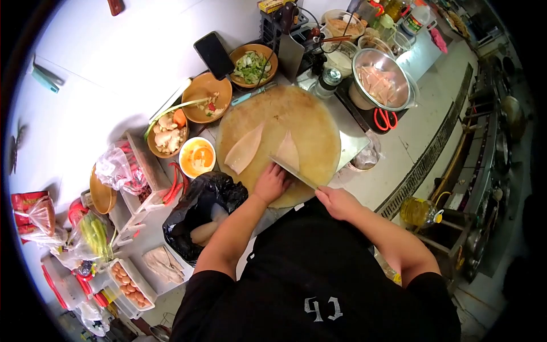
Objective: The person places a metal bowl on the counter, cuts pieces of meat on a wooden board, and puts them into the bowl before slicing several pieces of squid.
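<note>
A round cutting board point(310, 114) lies in front of me with two pale, pointed pieces that look like squid. One squid piece point(244, 149) rests on the left of the board. The other squid piece point(288, 149) is in the middle, with the blade of a kitchen knife point(296, 173) across its near part. My right hand point(337, 203) is closed around the knife's handle. Curled fingers of my left hand point(272, 182) press down at the near end of the middle piece, close to the blade; their tips are partly hidden.
Left of the board stand a black plastic bag point(188, 196) with pale pieces inside, a bowl of orange liquid point(197, 157) and a bowl of ginger point(170, 139). A phone point(213, 56) leans behind. At right are a steel bowl of strips point(393, 94) and red-handled scissors point(386, 118).
</note>
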The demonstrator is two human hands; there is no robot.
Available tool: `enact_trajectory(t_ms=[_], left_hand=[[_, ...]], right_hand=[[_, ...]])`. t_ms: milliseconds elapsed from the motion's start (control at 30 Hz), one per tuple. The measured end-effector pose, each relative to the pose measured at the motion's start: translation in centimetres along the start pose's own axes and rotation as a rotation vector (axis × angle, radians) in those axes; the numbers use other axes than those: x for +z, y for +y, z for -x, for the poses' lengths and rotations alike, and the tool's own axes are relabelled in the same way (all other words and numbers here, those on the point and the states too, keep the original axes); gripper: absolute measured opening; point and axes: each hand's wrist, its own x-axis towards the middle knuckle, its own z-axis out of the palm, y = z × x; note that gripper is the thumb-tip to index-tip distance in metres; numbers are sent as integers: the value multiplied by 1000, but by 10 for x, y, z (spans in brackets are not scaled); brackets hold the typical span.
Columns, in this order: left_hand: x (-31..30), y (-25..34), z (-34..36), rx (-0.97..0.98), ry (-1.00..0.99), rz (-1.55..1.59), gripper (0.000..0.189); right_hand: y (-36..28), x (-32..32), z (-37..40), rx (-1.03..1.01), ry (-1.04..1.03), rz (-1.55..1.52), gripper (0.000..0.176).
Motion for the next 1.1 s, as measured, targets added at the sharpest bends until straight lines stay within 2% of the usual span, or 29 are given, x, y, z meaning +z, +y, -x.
enact_trajectory(t_ms=[100, 167, 300, 400, 467, 700, 767, 867, 1000, 1100], left_hand=[[-7, -6, -3, -54, -51, 50, 47], [-2, -6, 0, 20, 55, 49, 44], [-8, -3, 1, 49, -4, -3, 43], [-10, -9, 1, 27, 48, 51, 41], [-5, -9, 4, 112, 98, -5, 36], [-14, -7, 8, 28, 7, 87, 28], [-6, -8, 11, 67, 89, 64, 27], [-19, -7, 9, 140, 49, 30, 27], [-20, -11, 9, 121, 77, 48, 25], [-18, -8, 15, 218, 84, -18, 23]], right_hand=[[-6, -3, -10, 17, -42, 43, 45], [-12, -9, 2, 20, -37, 23, 46], [-3, 6, -2, 38, -50, 42, 46], [-8, 9, -5, 33, -34, 22, 46], [-10, 5, 8, 40, -26, -1, 47], [-12, 16, 5, 36, -23, -26, 46], [-12, 15, 17, 31, -19, -55, 45], [-8, 27, 13, 33, -22, -37, 45], [-20, 20, 18, 55, -39, -58, 45], [-15, 25, 25, 81, -75, -69, 44]])
